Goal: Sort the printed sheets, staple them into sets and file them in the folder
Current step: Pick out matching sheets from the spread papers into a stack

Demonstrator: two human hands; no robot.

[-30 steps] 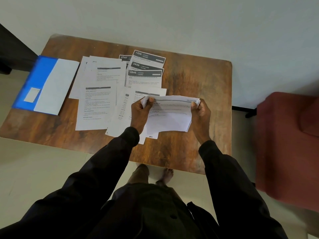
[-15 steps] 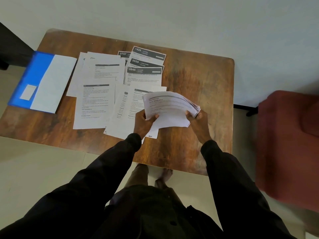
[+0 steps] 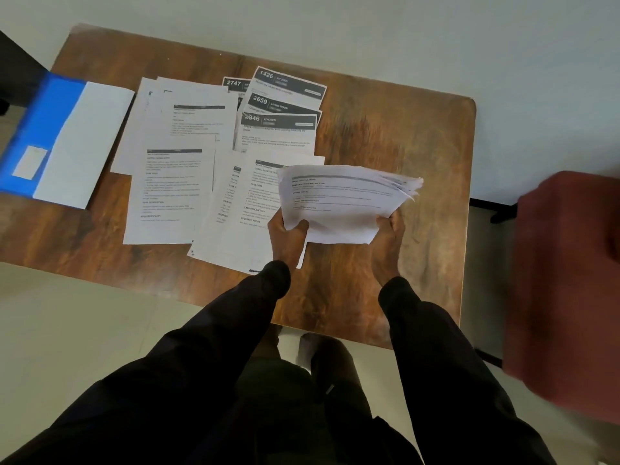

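I hold a stack of printed sheets above the wooden table, its far edge fanned and drooping to the right. My left hand grips the stack's near left corner, thumb on top. My right hand grips the near right corner. Several sorted sheets lie spread on the table: white text pages at centre left, and dark-headed sheets numbered 1426, 2659 and 2747 behind. A blue folder with a white sheet on it lies at the table's left end. No stapler is in view.
A dark red upholstered seat stands close to the table's right side. A dark piece of furniture fills the far left corner. Pale floor lies in front of the table, with my feet under its near edge.
Both hands slid from the stack's side edges down to its near corners. The stack tilted away from me and its far edge fanned out.
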